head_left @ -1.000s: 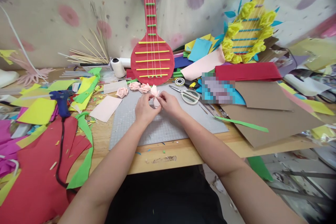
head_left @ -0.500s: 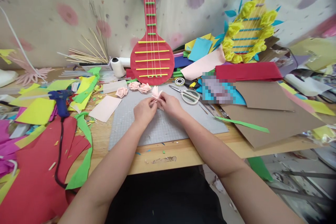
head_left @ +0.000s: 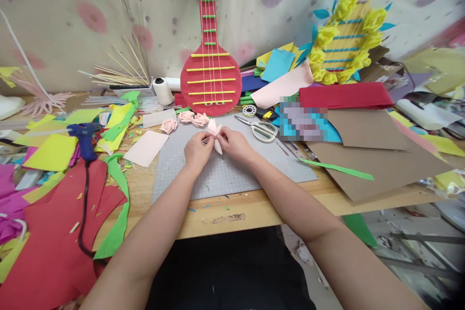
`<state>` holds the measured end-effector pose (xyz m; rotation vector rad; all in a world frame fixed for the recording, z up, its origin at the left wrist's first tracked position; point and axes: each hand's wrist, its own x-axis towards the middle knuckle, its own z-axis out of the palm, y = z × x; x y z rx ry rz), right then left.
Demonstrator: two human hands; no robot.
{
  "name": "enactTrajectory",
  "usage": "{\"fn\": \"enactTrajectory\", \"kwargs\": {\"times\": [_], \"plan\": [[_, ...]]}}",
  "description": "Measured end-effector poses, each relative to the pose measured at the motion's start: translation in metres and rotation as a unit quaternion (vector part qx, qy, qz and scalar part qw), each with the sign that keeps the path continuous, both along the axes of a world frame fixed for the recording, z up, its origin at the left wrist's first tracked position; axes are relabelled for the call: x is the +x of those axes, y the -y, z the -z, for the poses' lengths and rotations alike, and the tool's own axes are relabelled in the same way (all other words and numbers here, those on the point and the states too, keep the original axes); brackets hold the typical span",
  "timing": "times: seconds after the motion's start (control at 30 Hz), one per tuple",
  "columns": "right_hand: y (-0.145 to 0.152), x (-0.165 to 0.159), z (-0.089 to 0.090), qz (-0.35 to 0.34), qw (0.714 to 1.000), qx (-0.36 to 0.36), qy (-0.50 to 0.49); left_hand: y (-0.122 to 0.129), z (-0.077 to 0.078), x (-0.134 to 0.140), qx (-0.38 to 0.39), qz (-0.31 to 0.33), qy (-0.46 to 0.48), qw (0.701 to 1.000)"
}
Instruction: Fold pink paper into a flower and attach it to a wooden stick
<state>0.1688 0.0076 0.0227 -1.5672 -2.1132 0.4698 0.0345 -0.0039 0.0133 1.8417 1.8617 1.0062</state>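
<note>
Between the fingertips of my left hand (head_left: pixel 199 151) and my right hand (head_left: pixel 234 143) is a pale pink paper flower (head_left: pixel 215 130), its pointed petals spreading up and down. Both hands pinch it near its middle, above the grey cutting mat (head_left: pixel 232 174). Fingers partly hide its centre. Just beyond my left hand sit several finished-looking pink paper roses (head_left: pixel 169 126). White-handled scissors (head_left: pixel 264 131) lie on the mat to the right of my right hand. A pale pink paper sheet (head_left: pixel 147 148) rests left of the mat.
A red paper lute (head_left: pixel 211 77) leans upright behind the mat. At left, a blue glue gun (head_left: pixel 84 138) stands among paper scraps beside red sheets (head_left: pixel 54 232). Brown cardboard (head_left: pixel 381 169) covers the right side, with a green strip (head_left: pixel 337 169) on it. A thread spool (head_left: pixel 162 91) stands behind.
The pink paper flower has turned in my fingers, so a petal now points down toward me. Both hands stay close together in nearly the same place.
</note>
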Motion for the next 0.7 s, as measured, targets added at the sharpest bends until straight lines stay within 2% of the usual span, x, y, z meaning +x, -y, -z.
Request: {"fn": "enactTrajectory", "kwargs": {"times": [0.2,0.43,0.7], "plan": [[0.000,0.001,0.000,-0.010,1.000,0.006,-0.015,0.002,-0.002,0.000,0.022,0.009,-0.011,1.000],[0.002,0.000,0.000,-0.022,0.999,0.033,0.017,0.003,0.003,0.000,0.040,0.010,-0.033,0.999],[0.004,-0.009,0.001,0.009,1.000,-0.001,-0.002,0.001,0.002,-0.003,0.004,-0.009,0.047,0.999]]}}
